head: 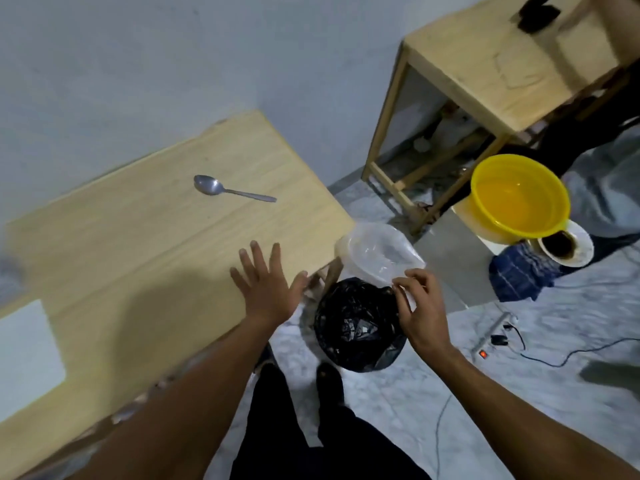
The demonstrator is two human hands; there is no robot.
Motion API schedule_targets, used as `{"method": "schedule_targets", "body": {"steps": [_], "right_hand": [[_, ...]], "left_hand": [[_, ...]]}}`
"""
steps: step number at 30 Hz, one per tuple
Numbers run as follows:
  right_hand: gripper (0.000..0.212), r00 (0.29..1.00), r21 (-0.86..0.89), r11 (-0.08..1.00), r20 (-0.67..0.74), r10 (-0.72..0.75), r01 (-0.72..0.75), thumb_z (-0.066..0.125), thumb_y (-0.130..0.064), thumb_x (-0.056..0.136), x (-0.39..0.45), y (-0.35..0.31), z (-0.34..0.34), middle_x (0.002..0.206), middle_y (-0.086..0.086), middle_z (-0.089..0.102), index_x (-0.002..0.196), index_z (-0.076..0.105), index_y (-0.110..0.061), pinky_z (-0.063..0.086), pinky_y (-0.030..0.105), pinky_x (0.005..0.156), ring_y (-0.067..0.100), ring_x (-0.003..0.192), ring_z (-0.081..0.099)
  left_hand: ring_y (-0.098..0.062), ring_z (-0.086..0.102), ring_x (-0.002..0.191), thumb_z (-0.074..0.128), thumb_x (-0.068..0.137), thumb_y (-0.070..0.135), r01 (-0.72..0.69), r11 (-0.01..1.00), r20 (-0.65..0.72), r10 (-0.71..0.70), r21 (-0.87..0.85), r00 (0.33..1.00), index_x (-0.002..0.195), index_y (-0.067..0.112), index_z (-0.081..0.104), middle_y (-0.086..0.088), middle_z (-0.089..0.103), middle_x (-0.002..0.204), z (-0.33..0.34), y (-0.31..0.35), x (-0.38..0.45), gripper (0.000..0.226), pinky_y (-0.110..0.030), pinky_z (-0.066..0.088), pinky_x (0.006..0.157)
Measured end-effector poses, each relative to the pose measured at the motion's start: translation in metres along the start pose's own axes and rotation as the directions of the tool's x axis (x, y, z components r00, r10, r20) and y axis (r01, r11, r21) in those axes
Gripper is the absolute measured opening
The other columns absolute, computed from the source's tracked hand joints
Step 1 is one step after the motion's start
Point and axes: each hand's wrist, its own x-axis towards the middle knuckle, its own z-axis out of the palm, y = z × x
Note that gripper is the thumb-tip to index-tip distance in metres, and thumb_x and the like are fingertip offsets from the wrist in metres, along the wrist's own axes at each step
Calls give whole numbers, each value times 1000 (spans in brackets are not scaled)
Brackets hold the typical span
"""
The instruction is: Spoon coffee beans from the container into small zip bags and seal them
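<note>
- The room is evenly and rather dimly lit with a cool, bluish cast on the wall (138,64) and floor (450,393).
- A broad soft shadow lies on the counter (156,237) beneath the left forearm, so the light comes from above and behind the person.
- The spoon (228,190) shows a dull sheen, without hard glare.
- The yellow basin (519,199) glows brightly, its colour the strongest in view.
- Wide-angle distortion bends the counter edges and tilts the second table (491,74) at the upper right.
- The corners are smeared, most at the top right and far left.
- Both hands look fairly sharp; fine detail is soft overall.
</note>
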Motion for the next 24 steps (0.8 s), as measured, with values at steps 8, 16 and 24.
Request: {"method": "schedule_targets", "body": {"steps": [8, 16, 24], "right_hand": [[6, 946, -30, 953, 114, 304, -302, 61, -7, 94, -75, 63, 19, 107, 2, 48, 99, 65, -7, 50, 35, 84, 21, 92, 55], [23, 774, -119, 846, 355, 524, -519, 53, -10, 96, -62, 73, 61, 126, 15, 49, 116, 61, -3, 44, 32, 90, 32, 104, 56], [28, 751, -93, 852, 430, 501, -516, 51, -15, 96, -48, 52, 73, 116, 17, 65, 120, 65, -11, 45, 27, 79, 27, 95, 65]], "left_hand": [[-36, -18, 149, 32, 89, 74, 55, 998, 42, -56, 35, 998, 156, 25, 5, -13, -14, 163, 3, 0, 4, 87, -64, -8, 115], [-35, -26, 147, 32, 88, 72, 78, 996, 104, -82, 36, 991, 156, 27, -7, -11, -24, 161, -1, 2, 8, 90, -63, -12, 114], [-34, -32, 144, 30, 91, 72, 94, 995, 177, -97, 23, 980, 154, 29, -14, -11, -31, 159, -10, 5, 7, 89, -61, -18, 113]]}}
